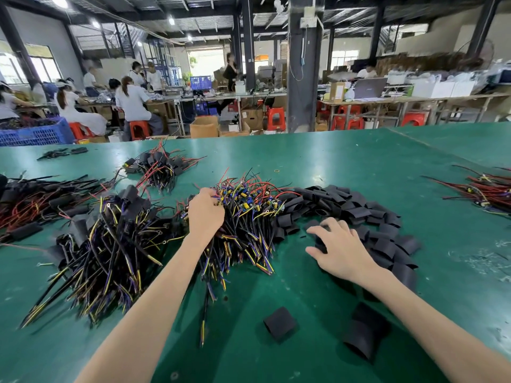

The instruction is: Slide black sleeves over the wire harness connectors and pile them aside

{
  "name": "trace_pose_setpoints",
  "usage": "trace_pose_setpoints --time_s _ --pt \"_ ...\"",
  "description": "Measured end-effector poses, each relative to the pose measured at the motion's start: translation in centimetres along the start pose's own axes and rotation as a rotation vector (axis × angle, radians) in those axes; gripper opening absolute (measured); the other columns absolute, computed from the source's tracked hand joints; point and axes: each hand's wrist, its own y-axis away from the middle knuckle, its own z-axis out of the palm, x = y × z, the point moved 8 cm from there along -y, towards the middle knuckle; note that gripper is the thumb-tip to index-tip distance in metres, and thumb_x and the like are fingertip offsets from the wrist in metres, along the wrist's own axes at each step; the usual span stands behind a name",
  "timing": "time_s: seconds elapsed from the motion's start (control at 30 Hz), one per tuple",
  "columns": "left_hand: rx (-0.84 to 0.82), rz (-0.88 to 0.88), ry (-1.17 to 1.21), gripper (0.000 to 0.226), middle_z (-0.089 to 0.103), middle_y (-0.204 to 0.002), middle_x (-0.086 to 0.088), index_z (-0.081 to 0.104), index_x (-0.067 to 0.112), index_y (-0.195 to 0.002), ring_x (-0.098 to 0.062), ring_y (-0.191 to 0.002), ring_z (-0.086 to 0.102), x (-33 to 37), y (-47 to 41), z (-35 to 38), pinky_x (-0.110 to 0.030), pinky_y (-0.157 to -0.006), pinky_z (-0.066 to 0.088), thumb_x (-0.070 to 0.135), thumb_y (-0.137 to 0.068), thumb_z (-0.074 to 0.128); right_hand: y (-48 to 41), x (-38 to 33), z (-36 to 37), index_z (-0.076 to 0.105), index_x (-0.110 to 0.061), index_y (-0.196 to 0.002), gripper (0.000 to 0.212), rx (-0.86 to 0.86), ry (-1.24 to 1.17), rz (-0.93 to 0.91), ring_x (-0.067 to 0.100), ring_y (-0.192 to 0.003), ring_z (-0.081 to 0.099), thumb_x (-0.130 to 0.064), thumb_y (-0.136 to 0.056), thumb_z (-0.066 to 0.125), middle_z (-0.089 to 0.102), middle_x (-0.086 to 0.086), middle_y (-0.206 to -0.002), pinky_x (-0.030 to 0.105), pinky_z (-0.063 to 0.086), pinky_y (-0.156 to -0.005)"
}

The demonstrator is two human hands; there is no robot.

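Loose sleeves nearest, on the green table. Right hand just beyond pinches a black sleeve at the sleeve pile edge. Left hand grips into the harness pile, centre. Sleeved pile left.

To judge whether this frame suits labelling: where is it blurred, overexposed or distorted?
Head view: motion blur smears the left bundle of black, yellow and purple wires and the nearest short black tube sleeves; soft glare lies on the green table mat; the left windows are blown out white; the wide lens tilts the outer dark steel pillars.
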Motion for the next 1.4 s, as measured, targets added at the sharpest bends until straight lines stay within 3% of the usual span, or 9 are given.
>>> trace_pose_setpoints --time_s 0.1,0.33,0.43,0.5,0.67,0.83,1.1,1.23,1.4 --pt "-0.03 0.004 0.032 0.037 0.063 -0.11 -0.014 0.052 0.001 -0.12 -0.028 -0.107 0.056 0.9 0.2 0.6 -0.029 -0.085 0.039 0.008 -0.085 0.061 0.1 -0.6 0.3 0.048 -0.028 -0.129 0.042 -0.035 -0.013 -0.047 0.023 -0.118 0.037 -0.039 -0.089 0.054 0.041 0.001 -0.124 0.035 0.031 -0.099" --pt "-0.027 -0.253 0.1 0.049 0.049 -0.128 -0.03 0.045 -0.01 -0.124 -0.04 -0.122 0.043 0.6 -0.6 1.0 -0.042 -0.099 0.036 0.031 -0.101 0.032 0.0 -0.7 0.6 0.058 -0.018 -0.119 0.029 -0.084 -0.151 -0.108 0.02 -0.113 0.039 -0.021 -0.091 0.055 0.044 0.001 -0.114 0.029 0.033 -0.097" --pt "-0.047 -0.277 0.073 0.026 0.061 -0.109 -0.022 0.058 -0.003 -0.094 -0.037 -0.108 0.056 0.4 -1.1 0.6 -0.038 -0.088 0.044 0.021 -0.094 0.046 0.1 -0.9 0.5 0.059 -0.019 -0.118 0.03 -0.091 -0.192 -0.125 0.018 -0.115 0.038 -0.02 -0.088 0.057 0.047 0.0 -0.115 0.03 0.035 -0.098" --pt "-0.042 -0.278 0.076 0.022 0.057 -0.085 -0.013 0.045 0.007 -0.067 -0.034 -0.096 0.059 0.6 -1.2 0.2 -0.034 -0.078 0.044 0.015 -0.087 0.051 0.3 -1.3 0.7 0.057 -0.02 -0.122 0.038 -0.126 -0.203 -0.156 0.018 -0.114 0.037 -0.012 -0.085 0.052 0.048 0.0 -0.118 0.027 0.033 -0.099" --pt "-0.034 -0.253 0.109 0.02 0.057 -0.076 -0.017 0.042 0.006 -0.071 -0.039 -0.095 0.06 1.6 -1.2 0.2 -0.039 -0.08 0.048 0.009 -0.082 0.058 0.1 -1.4 1.1 0.054 -0.019 -0.127 0.047 -0.149 -0.209 -0.185 0.019 -0.116 0.04 -0.001 -0.085 0.042 0.051 0.0 -0.121 0.026 0.032 -0.098" --pt "0.114 -0.076 0.401 0.032 0.062 -0.099 -0.01 0.047 0.005 -0.12 -0.023 -0.087 0.058 3.6 -0.5 -1.1 -0.026 -0.076 0.042 0.005 -0.09 0.056 0.0 -1.2 1.2 0.052 -0.018 -0.131 0.037 -0.124 -0.149 -0.205 0.021 -0.112 0.041 -0.013 -0.095 0.048 0.052 0.003 -0.117 0.025 0.028 -0.095" --pt "0.262 0.23 0.527 0.019 0.064 -0.079 -0.002 0.064 0.005 -0.105 -0.012 -0.069 0.056 10.4 0.8 -7.3 -0.025 -0.073 0.047 0.01 -0.096 0.048 0.3 -1.6 -0.4 0.061 -0.009 -0.102 0.012 0.03 -0.189 -0.214 0.018 -0.099 0.046 -0.012 -0.091 0.056 0.048 0.001 -0.099 0.016 0.025 -0.08" --pt "0.352 0.532 0.339 0.016 0.065 -0.073 -0.003 0.062 0.007 -0.096 -0.001 -0.062 0.054 14.0 3.1 -11.2 -0.02 -0.069 0.043 0.017 -0.097 0.049 0.7 -1.8 -1.5 0.047 -0.011 -0.09 0.005 0.065 -0.249 -0.146 0.018 -0.084 0.046 -0.012 -0.092 0.051 0.051 0.0 -0.086 0.026 0.033 -0.07" --pt "0.43 0.809 -0.055 0.019 0.057 -0.076 0.002 0.058 0.016 -0.101 -0.018 -0.074 0.05 16.2 6.3 -12.9 -0.03 -0.063 0.033 0.026 -0.097 0.044 1.0 -2.3 -1.9 0.034 -0.012 -0.089 0.013 0.073 -0.298 -0.119 0.022 -0.06 0.048 -0.016 -0.097 0.043 0.049 0.004 -0.067 0.037 0.04 -0.059"
